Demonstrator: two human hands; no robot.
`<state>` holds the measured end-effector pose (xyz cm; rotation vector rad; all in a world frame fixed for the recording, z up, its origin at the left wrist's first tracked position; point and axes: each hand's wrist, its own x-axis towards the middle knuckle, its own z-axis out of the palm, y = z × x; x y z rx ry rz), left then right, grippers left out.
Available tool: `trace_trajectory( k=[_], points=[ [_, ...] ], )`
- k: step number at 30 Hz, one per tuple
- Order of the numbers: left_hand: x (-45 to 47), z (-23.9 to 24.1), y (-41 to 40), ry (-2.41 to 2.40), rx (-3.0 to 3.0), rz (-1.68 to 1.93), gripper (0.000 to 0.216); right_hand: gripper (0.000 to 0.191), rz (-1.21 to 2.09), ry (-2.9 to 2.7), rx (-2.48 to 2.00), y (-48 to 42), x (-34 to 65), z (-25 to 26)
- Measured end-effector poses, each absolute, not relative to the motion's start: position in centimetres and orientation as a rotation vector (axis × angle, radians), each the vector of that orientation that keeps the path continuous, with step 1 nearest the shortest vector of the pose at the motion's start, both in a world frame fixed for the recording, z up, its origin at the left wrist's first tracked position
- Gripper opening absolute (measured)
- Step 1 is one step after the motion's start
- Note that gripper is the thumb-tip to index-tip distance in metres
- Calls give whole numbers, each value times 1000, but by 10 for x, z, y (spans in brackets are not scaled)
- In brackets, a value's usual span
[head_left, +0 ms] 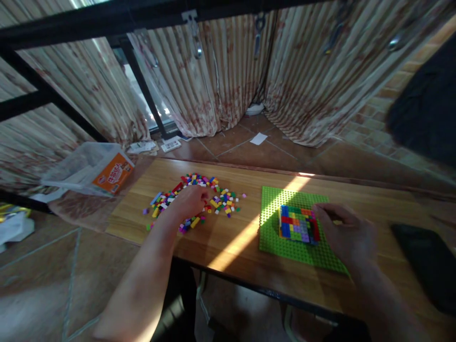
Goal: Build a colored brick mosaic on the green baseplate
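The left hand (190, 202) sits fingers-down in the bricks (223, 197), a loose scatter whose long axis runs 9 to 3 o'clock across the table (228, 247); whether it pinches one, I cannot tell. The right hand (347, 235), fingers curled (grip hidden), touches the 3 o'clock edge of the build (295, 224), near-square and flat on the baseplate (278, 199).

Baseplate (270, 228) between bricks (221, 197) and, perhaps, phone (423, 266)
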<state>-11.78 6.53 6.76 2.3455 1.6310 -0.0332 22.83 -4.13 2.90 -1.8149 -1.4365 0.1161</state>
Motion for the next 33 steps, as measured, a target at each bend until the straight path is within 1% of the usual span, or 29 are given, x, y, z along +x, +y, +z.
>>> trace_trajectory(
  k=[3,8,16,33],
  points=[
    [-114,69,64,1646,2378,-9,15,26,95,-1462,-1808,-41,227,29],
    [-106,66,61,1592,2402,2,19,25,90,-1503,-1800,-41,225,30],
    [-94,59,57,1717,2360,-19,20,30,35,-1603,-1744,-41,224,27],
    [-86,51,56,1718,2381,21,18,20,82,-1645,-1691,-41,225,24]
  ],
)
